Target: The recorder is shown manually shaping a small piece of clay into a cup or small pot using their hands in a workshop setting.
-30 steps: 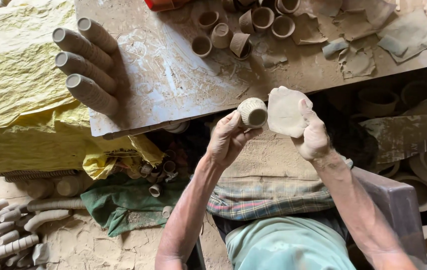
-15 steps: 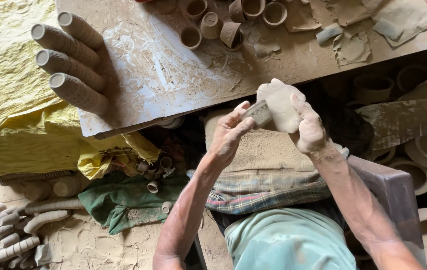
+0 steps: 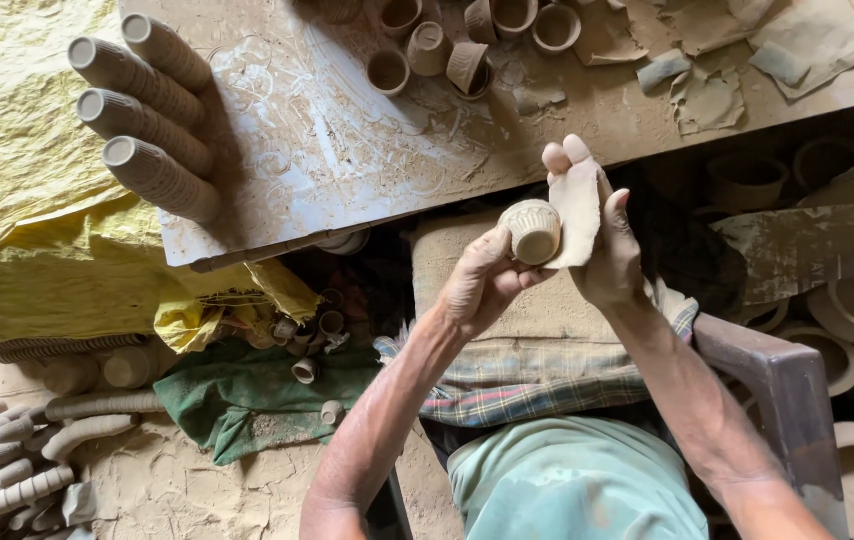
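The clay-smeared flat wooden work board (image 3: 347,150) fills the upper part of the view and serves as the reference for all positions below. Left of the board and running under its left edge lies a crumpled yellow plastic sheet (image 3: 37,250). Below the board's near edge, at centre, a faded checked cloth (image 3: 537,370) covers the person's lap. Left of that cloth, further below the board, a dusty green rag (image 3: 237,395) lies on the sandy floor. On the board's left end rest four long stacks of nested unfired clay cups (image 3: 147,120), laid on their sides with open mouths toward the upper left. At the board's far edge, centre, stands a loose group of single small clay cups (image 3: 447,40), some upright, some tipped. Just off the board's near edge, the right hand (image 3: 612,255) is spread flat behind a thin ragged slab of pale clay (image 3: 577,210), fingers extended upward and thumb at its side. The left hand (image 3: 482,280) grips a small ribbed unfired clay cup (image 3: 532,230) between thumb and fingers, its mouth facing the camera. The cup appears to touch the slab, though the contact line is partly hidden.
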